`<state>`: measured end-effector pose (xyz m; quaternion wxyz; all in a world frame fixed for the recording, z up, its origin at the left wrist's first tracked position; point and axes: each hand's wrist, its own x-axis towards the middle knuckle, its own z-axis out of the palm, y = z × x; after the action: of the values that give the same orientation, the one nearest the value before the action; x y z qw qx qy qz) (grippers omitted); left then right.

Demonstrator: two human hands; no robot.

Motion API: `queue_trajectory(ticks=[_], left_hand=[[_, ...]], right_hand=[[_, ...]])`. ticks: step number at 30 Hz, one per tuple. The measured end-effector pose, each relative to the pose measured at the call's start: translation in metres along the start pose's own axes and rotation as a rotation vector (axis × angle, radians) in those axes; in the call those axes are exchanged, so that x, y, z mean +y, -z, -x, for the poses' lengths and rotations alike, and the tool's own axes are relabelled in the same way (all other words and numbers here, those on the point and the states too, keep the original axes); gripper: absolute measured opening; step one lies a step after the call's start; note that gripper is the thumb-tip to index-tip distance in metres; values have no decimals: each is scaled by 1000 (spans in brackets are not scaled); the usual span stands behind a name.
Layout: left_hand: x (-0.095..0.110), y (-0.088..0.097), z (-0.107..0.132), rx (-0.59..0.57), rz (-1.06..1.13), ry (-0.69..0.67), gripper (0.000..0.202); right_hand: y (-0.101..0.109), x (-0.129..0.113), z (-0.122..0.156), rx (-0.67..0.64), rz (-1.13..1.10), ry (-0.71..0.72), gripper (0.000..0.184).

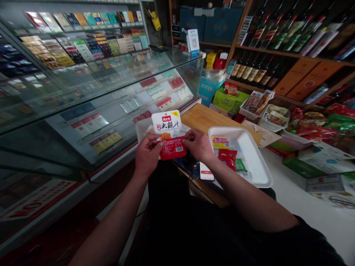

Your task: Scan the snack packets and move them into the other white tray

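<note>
A red and white snack packet (172, 146) with dark lettering is held up in front of me. My left hand (148, 153) pinches its left edge between thumb and fingers. On the opposite edge, my right hand (197, 144) grips with thumb and fingertips. Just right of my right hand lies a white tray (259, 162). Inside it are a yellow packet (220, 142), a red packet (227, 158) and a green packet (240, 165). Behind the held packet, a pale container (142, 129) is partly hidden.
A glass display counter (111, 85) with small boxes runs along the left. The wooden table (202, 114) lies ahead, a white phone-like object (206, 173) by the tray. Bottle shelves (257, 70) and snack boxes (274, 118) stand at the right.
</note>
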<state>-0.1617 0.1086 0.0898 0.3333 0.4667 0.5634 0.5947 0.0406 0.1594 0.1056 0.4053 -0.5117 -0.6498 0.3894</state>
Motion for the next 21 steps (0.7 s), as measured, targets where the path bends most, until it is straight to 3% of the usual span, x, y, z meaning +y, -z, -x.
queue_trajectory(ticks=[3, 7, 15, 21], left_hand=[[8, -12, -18, -31, -138, -147, 29], [14, -32, -33, -62, -196, -278, 19], [8, -60, -35, -118, -347, -339, 14], [8, -73, -38, -108, -448, -364, 11]], right_hand=[[17, -2, -14, 40, 96, 68, 6], [33, 2, -26, 84, 132, 134, 17], [53, 22, -24, 212, 220, 74, 18], [66, 38, -24, 158, 207, 96, 27]])
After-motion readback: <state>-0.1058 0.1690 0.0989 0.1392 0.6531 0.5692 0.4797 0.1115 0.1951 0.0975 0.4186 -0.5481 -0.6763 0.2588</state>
